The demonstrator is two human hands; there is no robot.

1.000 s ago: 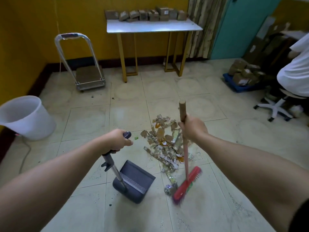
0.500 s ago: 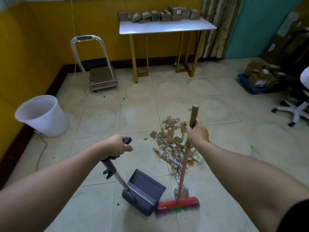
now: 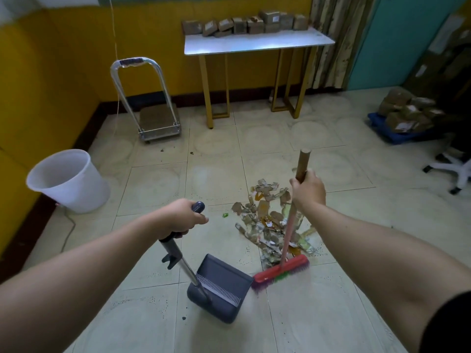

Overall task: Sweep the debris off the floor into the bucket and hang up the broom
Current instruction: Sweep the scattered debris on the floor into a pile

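- Left hand (image 3: 182, 217) grips the dustpan (image 3: 219, 286) handle; right hand (image 3: 308, 191) grips the broom (image 3: 280, 272) stick.
- Debris (image 3: 270, 222) lies on the floor (image 3: 158, 179), beside the broom head.
- Bucket (image 3: 68, 180) stands near the floor's left edge.

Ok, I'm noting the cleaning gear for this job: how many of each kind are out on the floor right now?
Broom: 1
Dustpan: 1
Bucket: 1
Total: 3
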